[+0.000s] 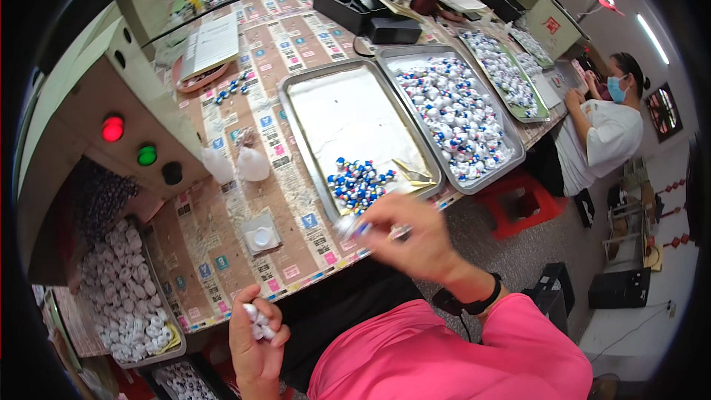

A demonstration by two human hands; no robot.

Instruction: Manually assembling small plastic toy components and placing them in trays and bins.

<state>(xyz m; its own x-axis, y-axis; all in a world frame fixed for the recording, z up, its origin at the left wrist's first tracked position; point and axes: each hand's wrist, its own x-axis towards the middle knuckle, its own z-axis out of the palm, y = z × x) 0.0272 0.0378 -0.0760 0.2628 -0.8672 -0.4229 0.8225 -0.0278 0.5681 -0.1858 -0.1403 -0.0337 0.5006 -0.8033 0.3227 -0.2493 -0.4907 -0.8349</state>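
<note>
My left hand (252, 352), low in the head view, is closed around a few small white moulded pieces (258, 322). Over the front edge of the table, my right hand (415, 241) is blurred and its fingers are pinched together. At its fingertips is a small white-and-blue piece (351, 227), too smeared to make out its shape. Just beyond lies a metal tray (337, 115) lined with white paper. Its near end holds a heap of small blue, white and yellow parts (357, 181). Beside the heap rest gold-coloured tweezers (412, 173).
A second tray (511, 159) full of white-and-blue pieces adjoins on the right. At left stands a machine housing (96, 104) with red and green lights, above a tray of white pieces (126, 289). Two white bottles (252, 164) stand nearby. A masked person (611, 130) sits right, by a red stool (518, 207).
</note>
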